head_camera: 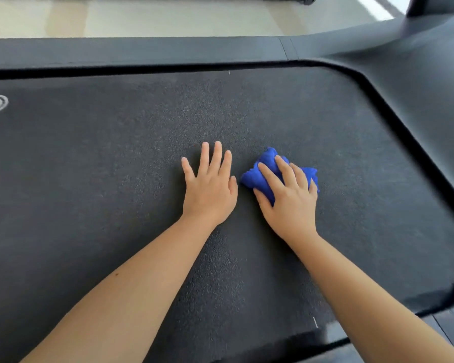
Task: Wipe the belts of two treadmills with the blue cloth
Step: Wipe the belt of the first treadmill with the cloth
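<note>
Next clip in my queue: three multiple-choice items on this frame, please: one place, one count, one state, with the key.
1. Where is the blue cloth? A) in a bucket B) under the right hand on the treadmill belt C) on a chair
2. How many cloths show? A) one B) two C) three
3. How does the left hand lie? A) in a fist B) pinching the cloth C) flat on the belt, fingers straight
Key: 1 B, the right hand's fingers curl over the bunched cloth on the belt; 2 A, only one blue bundle shows; 3 C, its palm and straight fingers rest on the belt beside the cloth.
</note>
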`<move>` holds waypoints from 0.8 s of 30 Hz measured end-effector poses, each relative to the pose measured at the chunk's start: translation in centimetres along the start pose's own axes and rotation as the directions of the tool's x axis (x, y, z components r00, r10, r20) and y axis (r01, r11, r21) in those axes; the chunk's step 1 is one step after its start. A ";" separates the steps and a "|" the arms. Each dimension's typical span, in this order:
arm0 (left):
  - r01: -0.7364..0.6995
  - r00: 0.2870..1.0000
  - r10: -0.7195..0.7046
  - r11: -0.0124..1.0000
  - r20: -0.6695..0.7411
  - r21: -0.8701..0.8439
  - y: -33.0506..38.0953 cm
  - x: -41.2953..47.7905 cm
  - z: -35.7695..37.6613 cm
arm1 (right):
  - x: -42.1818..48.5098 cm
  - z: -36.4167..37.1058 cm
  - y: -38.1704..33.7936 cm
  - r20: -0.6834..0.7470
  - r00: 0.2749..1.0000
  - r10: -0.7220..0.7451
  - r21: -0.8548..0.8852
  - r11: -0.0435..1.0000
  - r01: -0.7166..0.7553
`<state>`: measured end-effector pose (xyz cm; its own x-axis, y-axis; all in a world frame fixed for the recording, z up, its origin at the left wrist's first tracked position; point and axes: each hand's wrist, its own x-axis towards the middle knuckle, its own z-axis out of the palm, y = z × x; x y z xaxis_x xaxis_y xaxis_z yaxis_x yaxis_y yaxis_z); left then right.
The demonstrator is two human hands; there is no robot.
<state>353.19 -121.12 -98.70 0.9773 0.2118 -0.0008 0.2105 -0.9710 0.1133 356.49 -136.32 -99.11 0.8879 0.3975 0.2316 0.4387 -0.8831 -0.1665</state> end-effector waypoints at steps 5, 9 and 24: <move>-0.046 0.997 0.054 0.992 0.064 -0.119 -0.1 -0.2 -0.4 | 0.5 -0.5 -0.3 0.059 0.998 0.012 -0.053 0.999 -0.009; -0.034 0.998 0.038 0.995 0.047 -0.094 0.3 0.2 -0.7 | 0.4 -0.4 -0.2 0.052 0.999 0.011 -0.043 0.999 -0.008; 0.103 0.993 -0.103 0.995 0.052 0.007 4.4 11.2 0.6 | 5.5 -3.4 22.9 -0.049 0.938 0.342 -0.074 0.936 -0.345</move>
<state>365.10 -123.04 -98.81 0.9503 0.3048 -0.0639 0.3102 -0.9448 0.1059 370.94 -155.18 -98.37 0.9766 0.0588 0.2071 0.0940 -0.9819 -0.1645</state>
